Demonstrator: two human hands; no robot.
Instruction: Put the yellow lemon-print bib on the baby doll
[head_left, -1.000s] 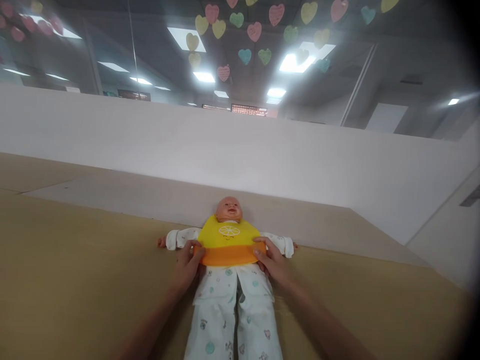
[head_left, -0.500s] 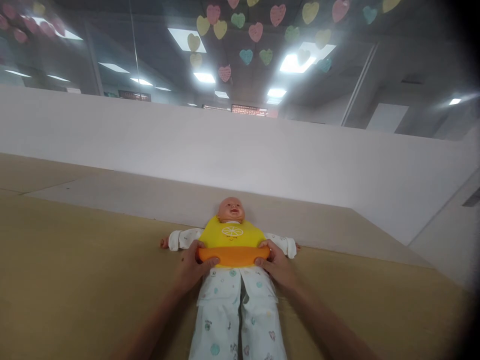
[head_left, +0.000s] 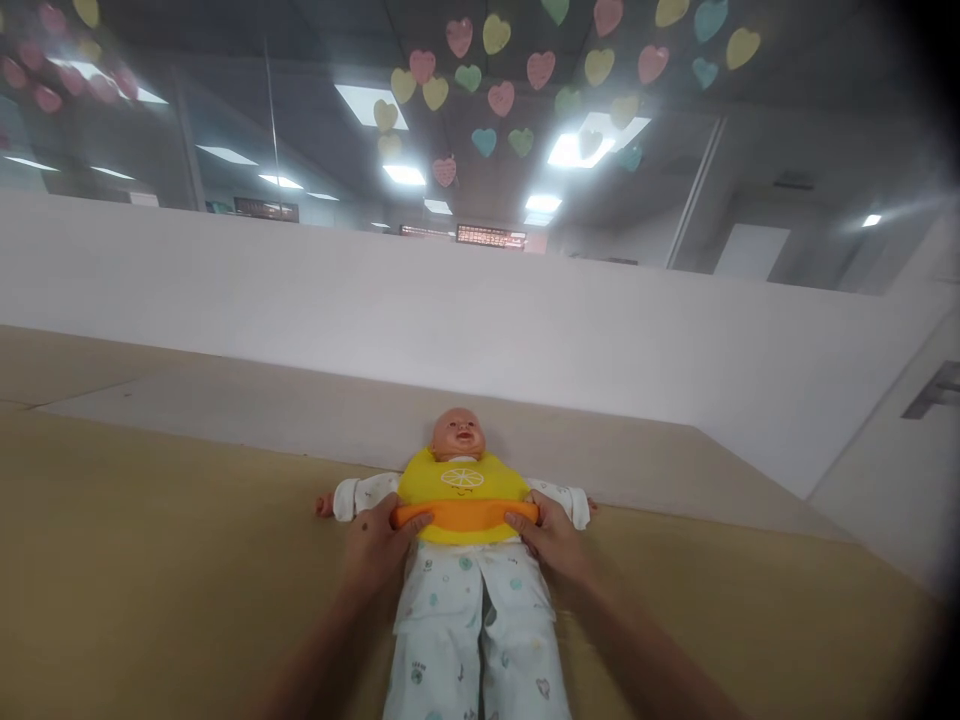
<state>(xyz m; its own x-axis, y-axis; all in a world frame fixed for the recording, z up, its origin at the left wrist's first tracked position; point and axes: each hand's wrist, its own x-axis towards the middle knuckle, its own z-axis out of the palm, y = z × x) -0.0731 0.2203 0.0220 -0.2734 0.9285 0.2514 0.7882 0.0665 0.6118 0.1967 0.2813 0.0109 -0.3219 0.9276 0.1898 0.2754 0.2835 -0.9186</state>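
Both hands, left hand and right hand, now pinch the bib's orange pocket, seemingly flipped up since a second ago, on the doll

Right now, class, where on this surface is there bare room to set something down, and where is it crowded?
Bare tan surface lies left of the left hand and the doll, and again right of the right hand. A paler strip runs between the doll's head and the white wall. It is crowded at the middle, where both hands grip the yellow bib.
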